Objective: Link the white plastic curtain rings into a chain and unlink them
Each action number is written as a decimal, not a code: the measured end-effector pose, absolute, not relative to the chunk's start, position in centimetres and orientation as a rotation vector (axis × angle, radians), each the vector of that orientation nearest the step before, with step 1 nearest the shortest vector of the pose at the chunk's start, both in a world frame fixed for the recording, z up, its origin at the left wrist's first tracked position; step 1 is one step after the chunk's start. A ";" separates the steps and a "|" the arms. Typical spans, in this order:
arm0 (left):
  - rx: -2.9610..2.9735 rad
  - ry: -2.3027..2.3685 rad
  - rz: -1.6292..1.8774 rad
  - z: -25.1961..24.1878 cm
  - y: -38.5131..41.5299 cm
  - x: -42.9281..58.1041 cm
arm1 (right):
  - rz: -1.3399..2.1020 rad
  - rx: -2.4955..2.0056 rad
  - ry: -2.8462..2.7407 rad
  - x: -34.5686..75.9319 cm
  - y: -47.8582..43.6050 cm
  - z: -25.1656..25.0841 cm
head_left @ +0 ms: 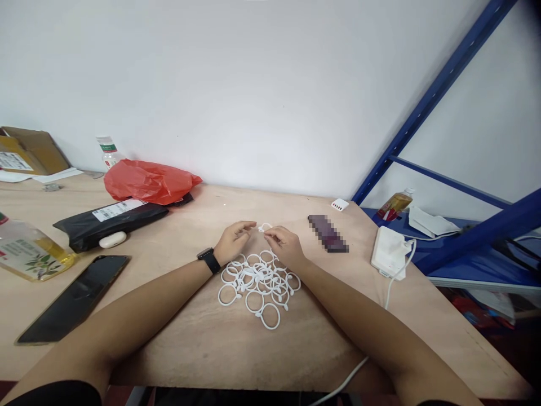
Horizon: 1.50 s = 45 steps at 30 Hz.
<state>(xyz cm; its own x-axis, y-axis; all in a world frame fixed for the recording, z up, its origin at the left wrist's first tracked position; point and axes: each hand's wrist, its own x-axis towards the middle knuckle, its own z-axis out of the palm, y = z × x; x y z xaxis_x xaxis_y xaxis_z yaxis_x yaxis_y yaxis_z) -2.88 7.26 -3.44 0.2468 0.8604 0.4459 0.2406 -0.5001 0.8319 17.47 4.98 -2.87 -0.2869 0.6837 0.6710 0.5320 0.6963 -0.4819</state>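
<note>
In the head view I watched two hands working near the centre of the frame. The right hand [285, 246] had thumb and finger pinched on one white ring [261, 228]; the left hand [234, 242] was open beside it, thumb and fingers parted, and I could not tell whether it touched the ring. I judged that a light pinch close to the ring's small knob suited it best, so the thin loop would not bend or slip. Just below lay one pile of white rings [262, 274], too tangled to count exactly, though clearly more than ten. I counted three bottles [29, 254], two left and one right, plus one red bag [147, 183] and one black parcel [131, 221], upper left.
</note>
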 end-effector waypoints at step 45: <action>2.031 0.910 1.115 -2.5 6.0 -2.5 | 0.129 -1.102 -2.044 18.5 5.1 -3.1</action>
